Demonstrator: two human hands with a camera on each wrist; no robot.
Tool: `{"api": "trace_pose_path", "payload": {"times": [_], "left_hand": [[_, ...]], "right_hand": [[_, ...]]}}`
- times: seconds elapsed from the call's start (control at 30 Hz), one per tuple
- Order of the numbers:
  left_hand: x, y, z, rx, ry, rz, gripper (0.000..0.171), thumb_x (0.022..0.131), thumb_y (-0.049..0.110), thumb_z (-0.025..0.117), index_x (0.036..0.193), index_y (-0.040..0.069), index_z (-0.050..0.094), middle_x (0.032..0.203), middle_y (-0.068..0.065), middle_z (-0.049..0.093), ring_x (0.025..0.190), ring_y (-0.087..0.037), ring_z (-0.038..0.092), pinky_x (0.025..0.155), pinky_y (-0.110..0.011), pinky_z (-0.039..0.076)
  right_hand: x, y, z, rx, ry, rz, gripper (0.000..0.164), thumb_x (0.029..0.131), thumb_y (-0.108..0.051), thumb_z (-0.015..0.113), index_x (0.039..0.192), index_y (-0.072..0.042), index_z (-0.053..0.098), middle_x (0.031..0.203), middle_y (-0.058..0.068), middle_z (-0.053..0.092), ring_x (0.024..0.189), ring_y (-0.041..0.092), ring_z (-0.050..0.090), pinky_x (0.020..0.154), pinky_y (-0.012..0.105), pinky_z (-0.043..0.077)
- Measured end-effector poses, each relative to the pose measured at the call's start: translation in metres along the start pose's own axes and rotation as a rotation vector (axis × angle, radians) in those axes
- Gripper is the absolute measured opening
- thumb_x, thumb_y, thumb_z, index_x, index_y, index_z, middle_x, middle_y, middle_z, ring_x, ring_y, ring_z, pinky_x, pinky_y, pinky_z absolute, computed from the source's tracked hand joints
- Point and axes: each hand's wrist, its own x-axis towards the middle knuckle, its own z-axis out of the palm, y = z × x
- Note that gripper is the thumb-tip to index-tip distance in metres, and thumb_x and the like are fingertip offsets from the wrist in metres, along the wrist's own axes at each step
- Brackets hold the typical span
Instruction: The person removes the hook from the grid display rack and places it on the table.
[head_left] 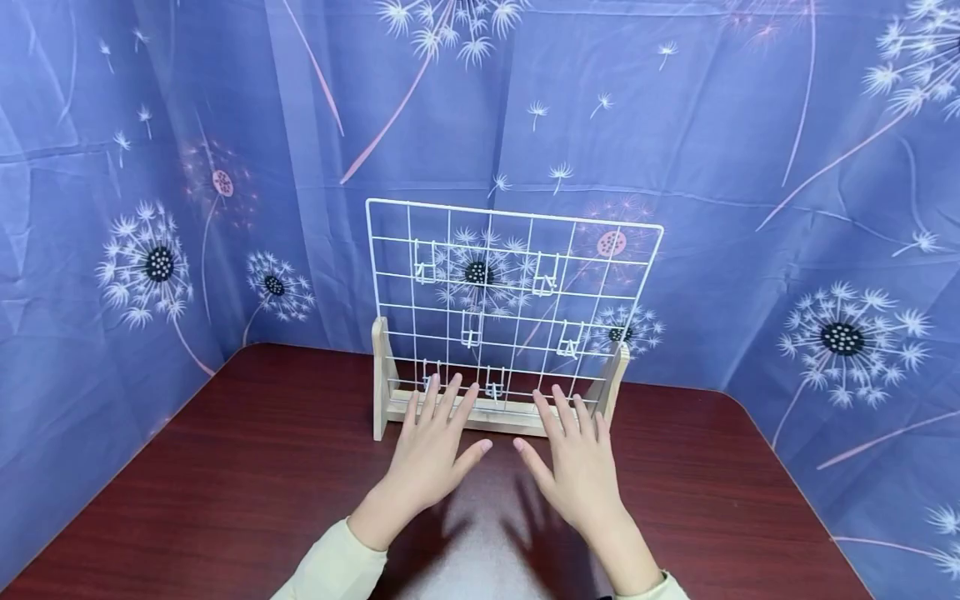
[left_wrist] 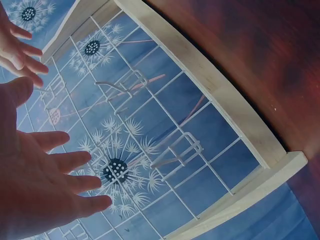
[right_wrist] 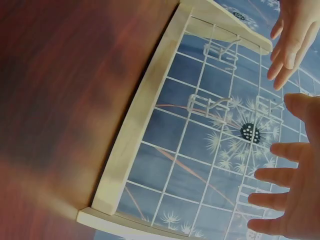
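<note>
On the table [head_left: 247,467], the grid [head_left: 522,287] was held in a stand [head_left: 502,422]; the curtain [head_left: 315,200] was hung behind and alongside. Six hooks [head_left: 471,337] were spread over the grid. Before it, left hand [head_left: 427,457] and right hand [head_left: 581,475] were held apart.

The head view looks forward and down; nearer wrist views share the rack [left_wrist: 215,86].

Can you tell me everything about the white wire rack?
The white wire rack looks like thin metal bars crossing in a grid. Six white hooks hang on it. It stands up in a pale wooden stand with two side posts and a base bar, on the reddish table. The left hand and right hand spread in front; no finger clearly touches it.
</note>
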Motion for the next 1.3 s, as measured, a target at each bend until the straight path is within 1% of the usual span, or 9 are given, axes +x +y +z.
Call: {"api": "trace_pose_path", "payload": {"times": [0.17,0.37,0.57,0.7,0.87,1.0,1.13,1.2,1.3], "left_hand": [[0.001,-0.002,-0.001,-0.01,0.046,0.037,0.068,0.094,0.049,0.053,0.149,0.013,0.035,0.153,-0.014,0.033,0.143,-0.039,0.018,0.116,-0.058,0.011],[0.003,-0.003,-0.002,-0.032,0.114,0.086,0.065,0.094,0.046,0.055,0.147,0.013,0.039,0.148,-0.013,0.04,0.142,-0.037,0.022,0.116,-0.057,0.015],[0.004,-0.004,-0.004,-0.076,0.155,0.116,0.062,0.094,0.041,0.058,0.145,0.011,0.042,0.145,-0.014,0.043,0.139,-0.039,0.028,0.115,-0.057,0.02],[0.005,-0.006,-0.005,-0.116,0.175,0.133,0.061,0.094,0.04,0.058,0.145,0.011,0.042,0.145,-0.015,0.044,0.138,-0.039,0.03,0.114,-0.057,0.022],[0.007,-0.011,-0.007,-0.158,0.207,0.162,0.06,0.093,0.036,0.061,0.144,0.009,0.044,0.144,-0.014,0.045,0.137,-0.037,0.033,0.114,-0.056,0.024],[0.01,-0.017,-0.01,-0.188,0.262,0.203,0.058,0.091,0.032,0.064,0.141,0.007,0.047,0.14,-0.015,0.048,0.134,-0.036,0.038,0.112,-0.055,0.029],[0.014,-0.022,-0.012,-0.213,0.342,0.266,0.054,0.089,0.025,0.067,0.136,0.005,0.051,0.134,-0.016,0.053,0.13,-0.035,0.043,0.108,-0.055,0.034],[0.016,-0.025,-0.014,-0.231,0.381,0.296,0.051,0.088,0.021,0.067,0.134,0.003,0.053,0.132,-0.016,0.054,0.127,-0.034,0.045,0.106,-0.054,0.037],[0.019,-0.029,-0.018,-0.269,0.446,0.335,0.047,0.088,0.017,0.066,0.131,0.001,0.056,0.129,-0.015,0.056,0.123,-0.034,0.048,0.104,-0.052,0.04]], "right_hand": [[0.003,0.001,-0.002,0.031,0.067,-0.033,0.067,0.088,-0.043,0.063,0.142,-0.007,0.046,0.143,0.017,0.047,0.129,0.043,0.041,0.105,0.063,0.03],[0.006,0.004,-0.004,0.08,0.142,-0.078,0.065,0.087,-0.042,0.062,0.14,-0.007,0.049,0.14,0.017,0.05,0.126,0.043,0.044,0.106,0.06,0.03],[0.01,0.004,-0.006,0.115,0.17,-0.107,0.063,0.088,-0.045,0.06,0.139,-0.008,0.051,0.141,0.015,0.05,0.127,0.04,0.043,0.104,0.062,0.03],[0.012,0.004,-0.007,0.136,0.185,-0.126,0.063,0.086,-0.041,0.065,0.138,-0.008,0.052,0.14,0.016,0.05,0.127,0.04,0.044,0.103,0.064,0.031],[0.015,0.005,-0.009,0.16,0.215,-0.151,0.061,0.084,-0.035,0.068,0.136,-0.006,0.054,0.136,0.016,0.053,0.123,0.04,0.047,0.102,0.063,0.031],[0.02,0.007,-0.011,0.184,0.259,-0.183,0.058,0.084,-0.033,0.067,0.133,-0.004,0.056,0.132,0.017,0.056,0.12,0.04,0.049,0.103,0.06,0.032],[0.025,0.009,-0.013,0.213,0.308,-0.215,0.053,0.086,-0.029,0.066,0.132,-0.003,0.056,0.129,0.018,0.057,0.119,0.04,0.049,0.103,0.056,0.033],[0.027,0.01,-0.014,0.228,0.319,-0.224,0.053,0.086,-0.027,0.067,0.132,-0.004,0.056,0.13,0.018,0.057,0.119,0.04,0.049,0.102,0.055,0.034],[0.03,0.012,-0.016,0.252,0.32,-0.215,0.053,0.085,-0.022,0.069,0.134,-0.005,0.056,0.131,0.015,0.056,0.12,0.038,0.049,0.101,0.055,0.036]]}}
